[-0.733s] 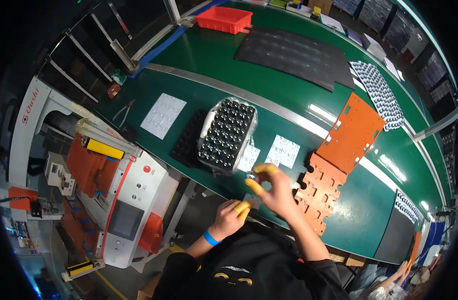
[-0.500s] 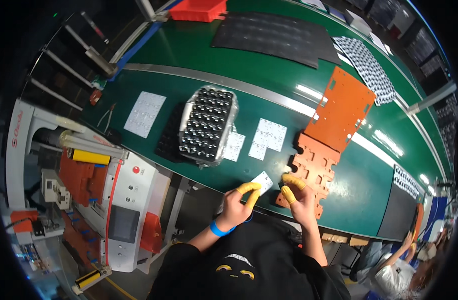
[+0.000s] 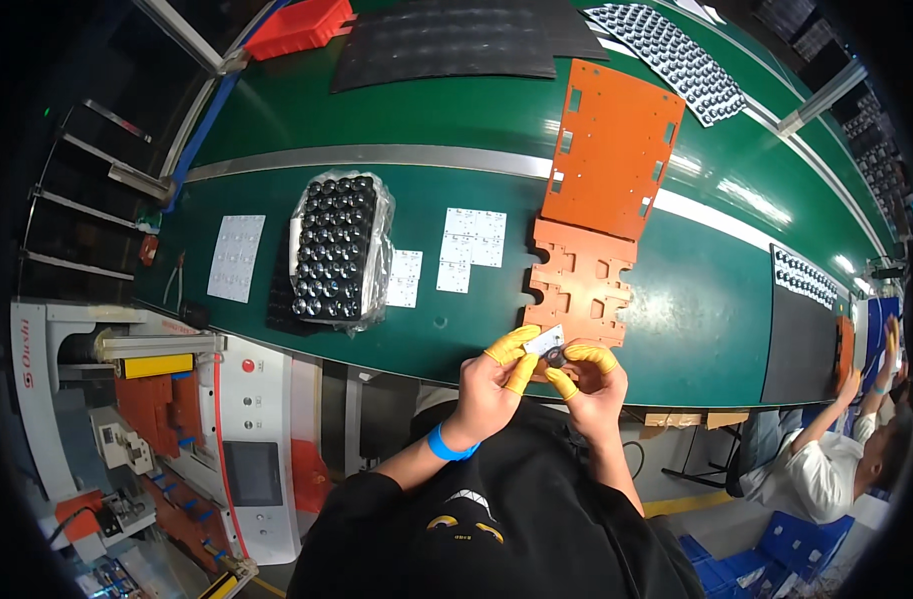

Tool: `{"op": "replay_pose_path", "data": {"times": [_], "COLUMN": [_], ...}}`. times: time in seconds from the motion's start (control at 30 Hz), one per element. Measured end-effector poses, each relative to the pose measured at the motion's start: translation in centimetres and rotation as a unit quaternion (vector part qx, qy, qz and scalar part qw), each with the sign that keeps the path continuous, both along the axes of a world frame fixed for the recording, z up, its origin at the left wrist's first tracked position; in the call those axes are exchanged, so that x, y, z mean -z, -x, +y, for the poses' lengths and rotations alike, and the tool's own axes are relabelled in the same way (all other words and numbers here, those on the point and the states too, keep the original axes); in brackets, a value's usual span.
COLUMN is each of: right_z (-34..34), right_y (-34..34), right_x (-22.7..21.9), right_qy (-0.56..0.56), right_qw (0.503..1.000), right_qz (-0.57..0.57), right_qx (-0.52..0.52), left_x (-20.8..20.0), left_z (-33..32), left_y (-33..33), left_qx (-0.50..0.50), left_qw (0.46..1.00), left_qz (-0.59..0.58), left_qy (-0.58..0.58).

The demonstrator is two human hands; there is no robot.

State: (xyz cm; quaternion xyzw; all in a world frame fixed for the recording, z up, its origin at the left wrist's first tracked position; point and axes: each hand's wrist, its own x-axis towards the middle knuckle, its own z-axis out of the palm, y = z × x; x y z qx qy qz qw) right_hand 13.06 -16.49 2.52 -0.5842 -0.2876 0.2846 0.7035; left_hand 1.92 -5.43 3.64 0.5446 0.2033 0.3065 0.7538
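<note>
My left hand (image 3: 488,391), in yellow finger cots and with a blue wristband, pinches a small white circuit board (image 3: 542,341) by its left end. At the board's right end, my right hand (image 3: 594,387), also in yellow finger cots, holds a small dark round lens (image 3: 555,357) between thumb and finger. Lens and board meet or nearly meet; the exact contact is too small to tell. Both hands are above the near end of a notched orange fixture (image 3: 576,265). Its hinged-looking flat orange plate (image 3: 616,150) lies beyond it.
Left of the fixture lie white board panels (image 3: 473,238), more boards (image 3: 405,280) and a plastic-wrapped tray of black lenses (image 3: 334,250). A larger white panel (image 3: 237,258) and pliers (image 3: 174,280) are farther left. A machine (image 3: 252,449) stands lower left. Another person (image 3: 816,464) sits at right.
My hands have come together, bringing the white board to the dark lens in my right fingers. The view has shifted, so the bench things appear farther left and higher.
</note>
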Motion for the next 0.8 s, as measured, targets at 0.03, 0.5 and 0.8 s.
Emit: {"op": "replay_pose_path", "data": {"times": [0.03, 0.5, 0.8], "right_z": [0.1, 0.7, 0.7], "right_y": [0.0, -0.8, -0.6], "right_x": [-0.1, -1.1, -1.9], "right_qy": [0.001, 0.027, 0.054], "right_qw": [1.0, 0.925, 0.907], "right_qz": [0.002, -0.376, -0.41], "right_qx": [0.001, 0.055, 0.083], "left_x": [0.0, -0.3, -0.3], "left_z": [-0.1, 0.5, 0.2], "left_y": [-0.1, -0.6, -0.8], "left_qx": [-0.001, -0.01, 0.003], "left_qw": [1.0, 0.994, 0.985], "left_qz": [-0.001, 0.059, 0.091], "left_qy": [-0.006, -0.091, -0.147]}}
